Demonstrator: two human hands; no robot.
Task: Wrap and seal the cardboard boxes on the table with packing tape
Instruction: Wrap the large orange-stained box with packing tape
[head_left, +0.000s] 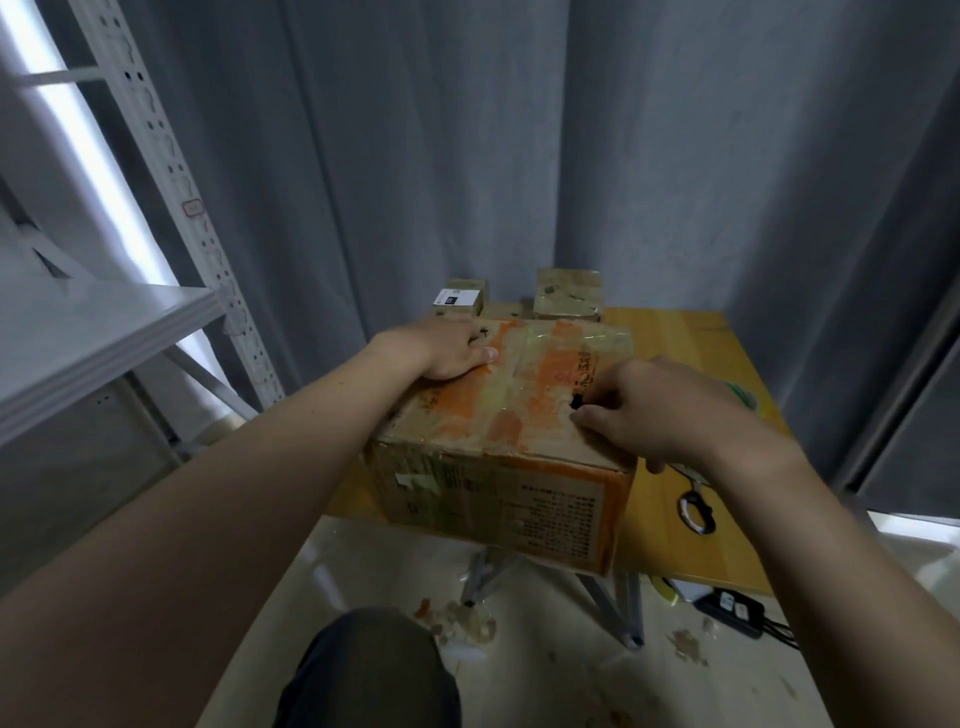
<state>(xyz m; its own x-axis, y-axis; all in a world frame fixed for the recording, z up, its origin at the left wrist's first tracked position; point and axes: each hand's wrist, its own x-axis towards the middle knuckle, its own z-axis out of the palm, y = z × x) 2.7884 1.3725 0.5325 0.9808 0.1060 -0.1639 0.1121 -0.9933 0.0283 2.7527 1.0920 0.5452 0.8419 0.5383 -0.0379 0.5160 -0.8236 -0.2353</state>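
Your big cardboard box (498, 415) sits closed on the worktop (670, 551), its near corner jutting past the front edge. It's worn and brown, smeared orange on top, with shiny clear tape (550, 358) across the lid and print on the near side. Your left hand (447, 351) lies flat on its far left corner. Your right hand (649, 410) pinches a small dark thing (575, 401) on the lid. Behind stand a white-labelled box (460, 300) and a tape-glossed box (569, 293).

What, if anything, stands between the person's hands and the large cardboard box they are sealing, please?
Nothing visible does. The left hand rests flat on top of the large cardboard box, and the right hand touches its top near the right edge with curled fingers.
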